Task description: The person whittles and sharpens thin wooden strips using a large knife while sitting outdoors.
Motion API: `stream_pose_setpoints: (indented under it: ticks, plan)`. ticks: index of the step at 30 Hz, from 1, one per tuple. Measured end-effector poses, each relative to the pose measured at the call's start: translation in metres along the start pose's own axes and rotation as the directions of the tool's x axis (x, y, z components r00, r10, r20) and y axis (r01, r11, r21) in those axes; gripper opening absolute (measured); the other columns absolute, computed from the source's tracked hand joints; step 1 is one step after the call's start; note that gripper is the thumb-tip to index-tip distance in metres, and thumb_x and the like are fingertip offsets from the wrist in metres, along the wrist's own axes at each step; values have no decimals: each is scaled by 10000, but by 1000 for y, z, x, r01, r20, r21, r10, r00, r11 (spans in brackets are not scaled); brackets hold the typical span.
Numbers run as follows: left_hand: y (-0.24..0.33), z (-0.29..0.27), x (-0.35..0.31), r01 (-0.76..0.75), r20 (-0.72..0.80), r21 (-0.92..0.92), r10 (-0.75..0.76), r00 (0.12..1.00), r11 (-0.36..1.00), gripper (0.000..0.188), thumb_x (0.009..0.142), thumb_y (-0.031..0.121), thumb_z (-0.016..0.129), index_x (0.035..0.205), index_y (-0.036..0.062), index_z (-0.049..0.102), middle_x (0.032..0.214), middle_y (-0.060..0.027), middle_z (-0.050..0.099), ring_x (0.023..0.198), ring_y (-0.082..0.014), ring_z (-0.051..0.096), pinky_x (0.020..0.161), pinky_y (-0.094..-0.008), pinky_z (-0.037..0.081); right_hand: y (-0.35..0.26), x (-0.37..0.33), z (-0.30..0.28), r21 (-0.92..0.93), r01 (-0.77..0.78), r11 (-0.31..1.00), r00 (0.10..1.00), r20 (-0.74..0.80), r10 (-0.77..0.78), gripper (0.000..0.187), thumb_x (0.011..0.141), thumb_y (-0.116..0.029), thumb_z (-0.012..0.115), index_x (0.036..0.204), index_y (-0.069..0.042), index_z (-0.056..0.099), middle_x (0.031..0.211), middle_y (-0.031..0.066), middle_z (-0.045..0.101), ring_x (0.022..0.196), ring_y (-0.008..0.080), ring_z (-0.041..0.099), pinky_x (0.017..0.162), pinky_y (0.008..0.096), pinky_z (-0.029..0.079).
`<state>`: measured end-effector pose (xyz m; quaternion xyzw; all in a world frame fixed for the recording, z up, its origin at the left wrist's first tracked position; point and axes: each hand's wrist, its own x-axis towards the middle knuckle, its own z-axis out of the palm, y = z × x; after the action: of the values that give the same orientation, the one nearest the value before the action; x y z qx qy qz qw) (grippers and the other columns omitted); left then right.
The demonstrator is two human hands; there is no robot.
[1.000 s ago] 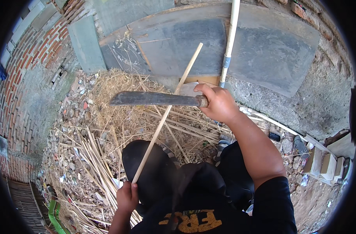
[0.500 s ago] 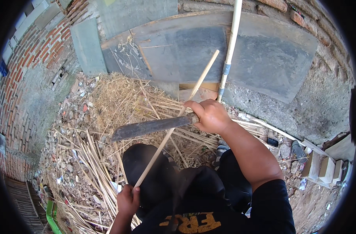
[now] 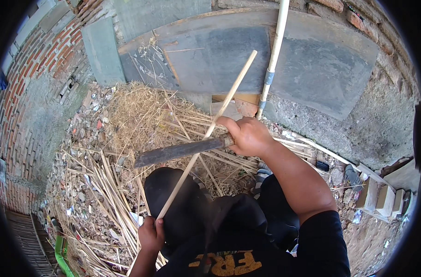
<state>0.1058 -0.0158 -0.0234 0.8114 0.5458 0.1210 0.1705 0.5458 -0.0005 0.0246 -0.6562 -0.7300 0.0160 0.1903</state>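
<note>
My left hand point(image 3: 151, 234) is closed round the lower end of a long pale stick point(image 3: 180, 183), perhaps bamboo, which slants up and away to the right. My right hand point(image 3: 248, 135) grips the wooden handle of a machete point(image 3: 180, 153). Its broad dark blade points left and lies across the stick at about mid-length. The right thumb reaches out to the stick just above the blade. Beneath both, my dark-clothed knee point(image 3: 166, 191) is bent.
Many pale sticks point(image 3: 110, 191) lie on the rubble at the left, with a heap of straw-like shavings point(image 3: 136, 111) beyond. Grey boards point(image 3: 219, 55) lean on the far wall, a white pipe point(image 3: 276, 51) upright before them. Wooden blocks point(image 3: 385, 201) stand at the right.
The stick's upper end has shifted slightly left and up. The blade crosses it a little nearer to my left hand's end. Both hands keep their grip.
</note>
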Motion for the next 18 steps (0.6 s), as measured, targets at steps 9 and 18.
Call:
stream_pose_setpoints:
  ticks: [9, 18]
  plan:
    - [-3, 2, 3, -27, -8, -36, 27, 1000, 999, 344, 1014, 325, 552, 815, 48, 510, 593, -208, 574, 570, -468, 597, 509, -533, 433, -30, 6, -5, 8, -21, 1000, 953, 302, 17, 399, 768, -219, 739, 1109, -100, 568, 816, 132, 699, 828, 370, 701, 717, 499, 547]
    - [-3, 4, 7, -91, -17, -18, 91, 996, 996, 317, 1036, 256, 492, 816, 28, 496, 596, -220, 541, 565, -469, 581, 501, -498, 415, -28, 9, 4, 59, -189, 980, 948, 271, 166, 241, 771, -177, 672, 994, -96, 631, 811, 155, 700, 820, 361, 703, 722, 512, 549]
